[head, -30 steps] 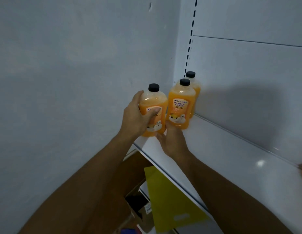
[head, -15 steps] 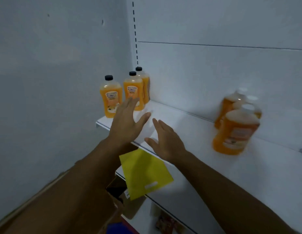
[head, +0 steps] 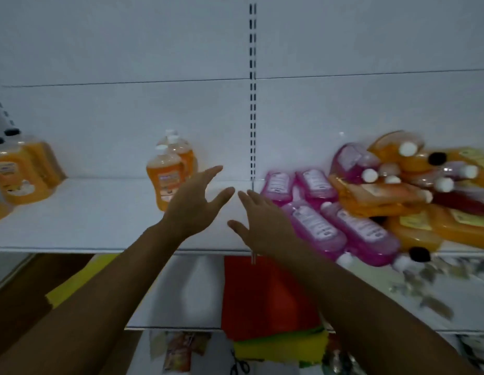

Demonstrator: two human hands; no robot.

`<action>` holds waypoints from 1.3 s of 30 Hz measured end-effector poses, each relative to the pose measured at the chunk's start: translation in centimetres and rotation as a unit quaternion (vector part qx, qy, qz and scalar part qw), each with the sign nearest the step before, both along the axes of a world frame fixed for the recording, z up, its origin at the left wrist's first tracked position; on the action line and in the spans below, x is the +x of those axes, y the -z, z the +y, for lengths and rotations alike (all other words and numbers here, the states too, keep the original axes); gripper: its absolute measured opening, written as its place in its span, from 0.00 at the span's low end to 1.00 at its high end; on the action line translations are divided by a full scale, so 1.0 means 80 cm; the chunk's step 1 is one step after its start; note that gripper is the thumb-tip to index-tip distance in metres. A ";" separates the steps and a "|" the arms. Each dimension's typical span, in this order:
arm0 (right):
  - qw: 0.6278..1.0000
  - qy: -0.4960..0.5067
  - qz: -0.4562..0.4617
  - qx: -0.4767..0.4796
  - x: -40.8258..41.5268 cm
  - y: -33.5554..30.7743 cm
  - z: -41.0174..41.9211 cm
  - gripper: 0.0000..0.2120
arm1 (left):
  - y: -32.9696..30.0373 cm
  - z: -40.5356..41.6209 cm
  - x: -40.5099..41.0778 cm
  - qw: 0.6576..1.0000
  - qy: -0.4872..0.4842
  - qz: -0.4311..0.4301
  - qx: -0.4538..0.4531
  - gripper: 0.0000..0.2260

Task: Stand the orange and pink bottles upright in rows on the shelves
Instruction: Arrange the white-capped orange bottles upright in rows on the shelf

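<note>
A white shelf (head: 86,220) runs across the view. At its far left stand orange bottles with black caps (head: 16,171). Near the middle, a short row of orange bottles with white caps (head: 167,171) stands upright. On the right lies a heap of pink bottles (head: 330,226) and orange bottles (head: 384,196), all on their sides. My left hand (head: 197,204) is open over the shelf, just right of the white-capped row. My right hand (head: 265,226) is open beside it, at the left edge of the pink heap. Neither hand holds anything.
A slotted upright (head: 252,104) divides the white back panel. Below the shelf hang yellow (head: 73,288) and red (head: 262,293) sheets. A lower shelf (head: 411,293) carries blurred small items at the right. Packets and scissors (head: 239,366) lie at the bottom.
Both hands let go of the black-capped orange bottles at the left end and moved right along the shelf, empty. The view swung right, bringing the heap of pink and orange bottles into sight.
</note>
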State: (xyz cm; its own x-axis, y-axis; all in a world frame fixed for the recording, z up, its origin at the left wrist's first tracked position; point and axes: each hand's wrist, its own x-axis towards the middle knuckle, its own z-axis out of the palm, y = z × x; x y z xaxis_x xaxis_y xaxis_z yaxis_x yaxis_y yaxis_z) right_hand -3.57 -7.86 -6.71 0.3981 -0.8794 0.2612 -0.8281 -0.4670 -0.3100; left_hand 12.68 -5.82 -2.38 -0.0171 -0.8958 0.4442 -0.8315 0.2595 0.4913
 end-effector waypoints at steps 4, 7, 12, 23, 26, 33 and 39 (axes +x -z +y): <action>0.998 0.058 -0.005 -0.015 -0.078 -0.003 0.011 0.32 | 0.014 -0.026 -0.070 0.997 0.061 -0.016 0.042 0.30; 0.995 0.093 0.018 -0.021 -0.117 -0.002 0.015 0.32 | 0.026 -0.047 -0.101 0.992 0.100 -0.021 0.068 0.29; 0.994 0.103 0.028 0.014 -0.152 0.000 0.020 0.34 | 0.037 -0.068 -0.134 0.985 0.141 -0.040 0.094 0.27; 0.991 0.124 -0.003 -0.059 -0.175 -0.004 0.029 0.26 | 0.042 -0.087 -0.164 0.979 0.184 -0.037 0.086 0.26; 0.978 0.161 -0.033 -0.126 -0.202 -0.011 0.034 0.19 | 0.034 -0.097 -0.193 0.974 0.213 -0.033 0.070 0.27; 0.937 0.293 -0.102 -0.162 -0.267 -0.008 0.036 0.15 | 0.031 -0.118 -0.276 0.942 0.318 -0.032 0.108 0.40; 0.921 0.329 -0.206 -0.041 -0.300 0.009 0.025 0.23 | 0.043 -0.134 -0.300 0.938 0.330 -0.051 0.090 0.42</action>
